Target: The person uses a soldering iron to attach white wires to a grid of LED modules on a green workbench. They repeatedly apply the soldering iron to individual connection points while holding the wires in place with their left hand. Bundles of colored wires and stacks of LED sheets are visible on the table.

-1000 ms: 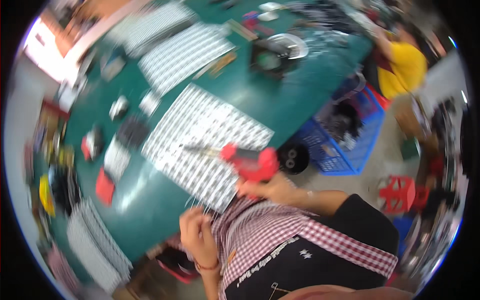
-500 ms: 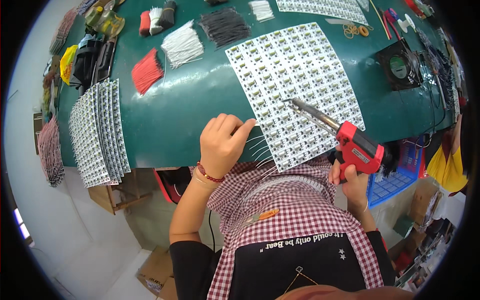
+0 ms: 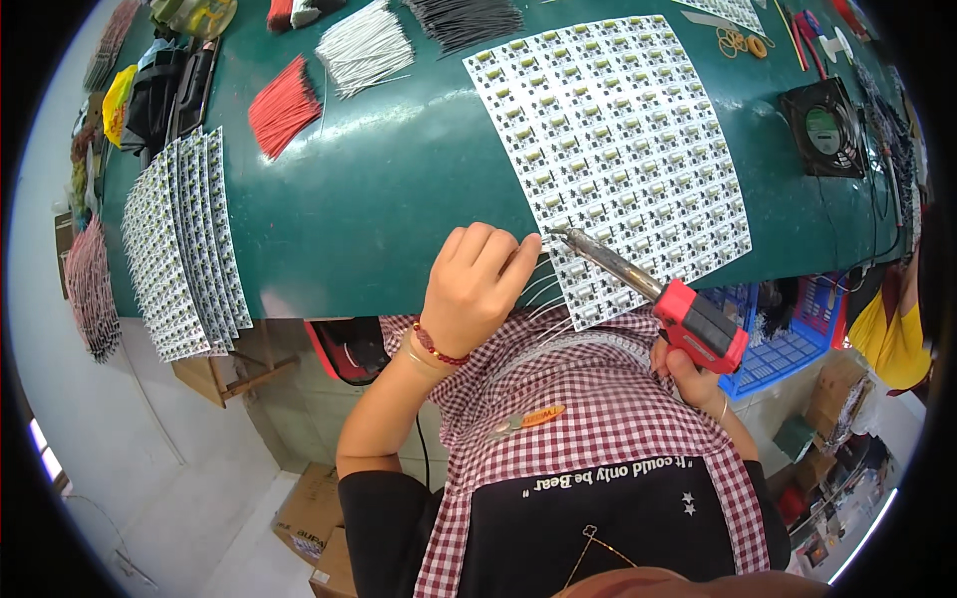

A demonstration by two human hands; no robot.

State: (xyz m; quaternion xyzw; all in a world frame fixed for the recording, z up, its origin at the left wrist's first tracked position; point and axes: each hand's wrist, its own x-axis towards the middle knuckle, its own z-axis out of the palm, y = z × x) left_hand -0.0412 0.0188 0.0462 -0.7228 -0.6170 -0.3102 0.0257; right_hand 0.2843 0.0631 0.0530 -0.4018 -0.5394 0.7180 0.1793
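Note:
A large white sheet of small circuit boards (image 3: 638, 130) lies at the front of the green table, its near corner over my lap. Several white wires (image 3: 543, 289) stick out from its lower left edge. My left hand (image 3: 477, 284) is closed in a pinch at that edge, on the end of a white wire mostly hidden by the fingers. My right hand (image 3: 688, 377) grips the handle of a red and black soldering gun (image 3: 703, 324). The dark tip of the gun is at the sheet's left edge, right beside my left fingertips.
Stacked board sheets (image 3: 184, 249) overhang the table's left front edge. Bundles of red wires (image 3: 284, 108), white wires (image 3: 365, 48) and black wires (image 3: 464, 20) lie farther back. A black fan (image 3: 823, 130) stands at right, near rubber bands (image 3: 736, 42). A blue crate (image 3: 783, 344) sits below.
The soldering gun's tip has come down and left, from over the sheet to its left edge by my left fingertips. The whole view has shifted slightly. My left hand keeps its pinch.

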